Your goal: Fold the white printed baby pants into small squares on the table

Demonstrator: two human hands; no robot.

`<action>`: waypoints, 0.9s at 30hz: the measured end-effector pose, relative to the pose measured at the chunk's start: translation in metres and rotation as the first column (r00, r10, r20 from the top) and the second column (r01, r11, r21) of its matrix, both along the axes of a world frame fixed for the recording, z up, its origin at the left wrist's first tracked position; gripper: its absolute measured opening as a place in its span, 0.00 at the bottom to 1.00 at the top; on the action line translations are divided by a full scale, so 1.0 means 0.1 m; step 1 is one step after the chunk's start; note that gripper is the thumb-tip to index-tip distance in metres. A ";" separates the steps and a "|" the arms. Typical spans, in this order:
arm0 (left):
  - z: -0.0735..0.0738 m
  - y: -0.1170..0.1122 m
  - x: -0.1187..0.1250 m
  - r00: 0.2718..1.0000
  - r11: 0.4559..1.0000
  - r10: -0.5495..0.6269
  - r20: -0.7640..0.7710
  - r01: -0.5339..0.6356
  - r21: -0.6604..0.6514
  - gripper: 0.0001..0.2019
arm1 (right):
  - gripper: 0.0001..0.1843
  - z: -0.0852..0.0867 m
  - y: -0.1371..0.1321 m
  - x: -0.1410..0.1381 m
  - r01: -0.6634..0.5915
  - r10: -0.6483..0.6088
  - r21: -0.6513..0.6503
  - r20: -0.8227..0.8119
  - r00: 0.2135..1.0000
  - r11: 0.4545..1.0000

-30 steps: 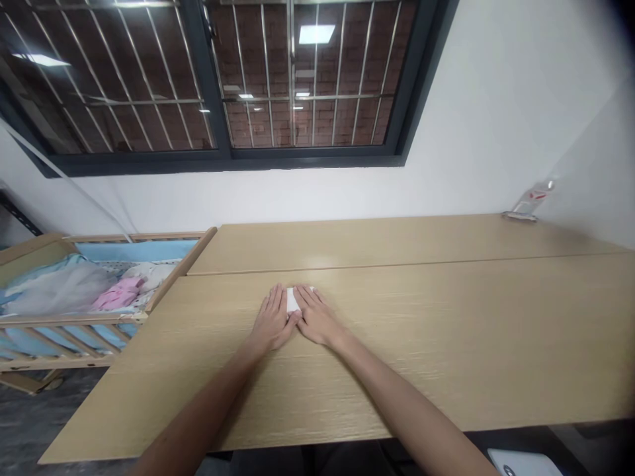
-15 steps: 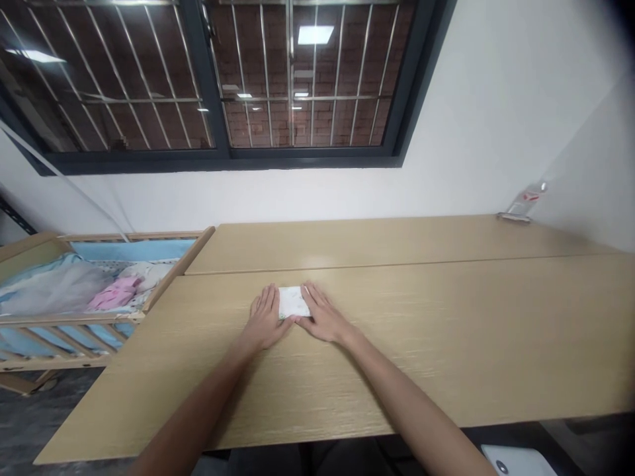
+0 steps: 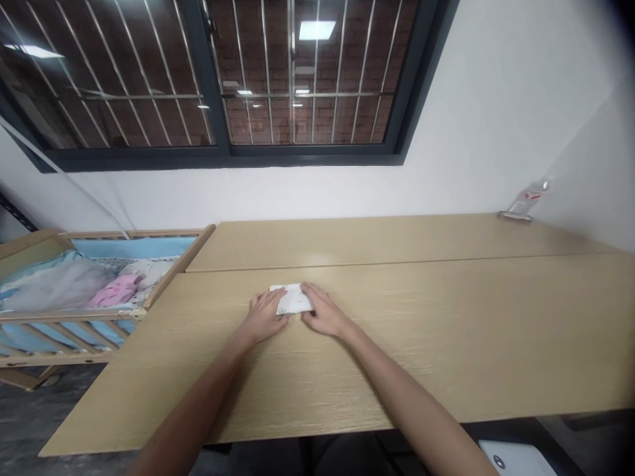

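Note:
A small folded white cloth [image 3: 292, 299] with a faint print lies on the light wooden table [image 3: 446, 330], near its middle. My left hand [image 3: 264, 316] rests at the cloth's left edge, fingers curled onto it. At the cloth's right edge my right hand [image 3: 325, 313] does the same, fingers bent over that side. Both hands touch the cloth and the tabletop. Whether the cloth is lifted cannot be told.
A wooden baby cot [image 3: 94, 284] with blue, pink and grey bedding stands against the table's left side. A clear stand with a red mark [image 3: 524, 200] sits at the far right corner by the wall. A white object [image 3: 516, 457] lies below the near table edge.
My hands lay flat, close together over the cloth; they slid apart to its left and right edges, uncovering it, and the fingers now curl onto it.

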State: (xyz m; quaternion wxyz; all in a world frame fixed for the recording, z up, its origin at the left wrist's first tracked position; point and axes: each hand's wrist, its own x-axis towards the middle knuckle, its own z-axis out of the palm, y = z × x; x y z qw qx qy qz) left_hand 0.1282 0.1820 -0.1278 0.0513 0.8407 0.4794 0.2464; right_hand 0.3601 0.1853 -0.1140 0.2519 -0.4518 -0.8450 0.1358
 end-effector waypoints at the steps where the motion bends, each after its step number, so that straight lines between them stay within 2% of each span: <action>1: 0.00 0.00 0.00 1.000 1.000 -0.005 0.009 0.005 0.010 0.24 | 0.39 -0.01 0.01 0.00 -0.005 0.005 0.025 -0.019 1.000 1.000; 5: 0.06 0.00 0.00 0.998 0.999 0.007 0.066 -0.010 0.049 0.17 | 0.29 0.01 0.02 0.00 0.025 -0.013 0.087 -0.137 0.991 0.996; 9: 0.18 -0.01 -0.02 0.983 0.993 0.078 0.164 -0.092 0.080 0.16 | 0.14 0.09 0.02 -0.03 0.046 -0.067 -0.066 -0.378 0.923 0.997; 12: 0.25 -0.03 -0.04 0.962 0.989 0.106 0.250 -0.127 0.070 0.16 | 0.16 0.14 0.02 -0.08 -0.033 -0.110 -0.211 -0.629 0.769 0.977; 14: 0.28 -0.06 -0.02 0.934 0.991 0.116 0.337 -0.131 0.021 0.15 | 0.20 0.18 0.02 -0.12 -0.064 -0.201 -0.311 -0.744 0.638 0.948; 16: 0.30 -0.08 0.00 0.881 0.991 0.133 0.455 -0.103 -0.090 0.15 | 0.25 0.20 0.01 -0.14 -0.056 -0.339 -0.429 -0.781 0.524 0.902; 18: 0.29 -0.11 0.03 0.828 0.972 0.175 0.532 -0.061 -0.225 0.17 | 0.26 0.21 -0.01 -0.14 -0.037 -0.452 -0.521 -0.771 0.449 0.853; 20: 0.26 -0.12 0.05 0.820 0.948 0.221 0.529 -0.053 -0.313 0.19 | 0.24 0.21 -0.01 -0.12 -0.021 -0.495 -0.556 -0.755 0.431 0.831; 23: 0.20 -0.12 0.05 0.841 0.929 0.242 0.485 -0.056 -0.365 0.22 | 0.22 0.16 0.00 -0.10 -0.014 -0.477 -0.553 -0.732 0.486 0.833; 27: 0.18 -0.14 0.03 0.937 0.935 0.206 0.281 -0.104 -0.340 0.23 | 0.24 0.02 0.04 -0.12 0.034 -0.424 -0.499 -0.697 0.579 0.866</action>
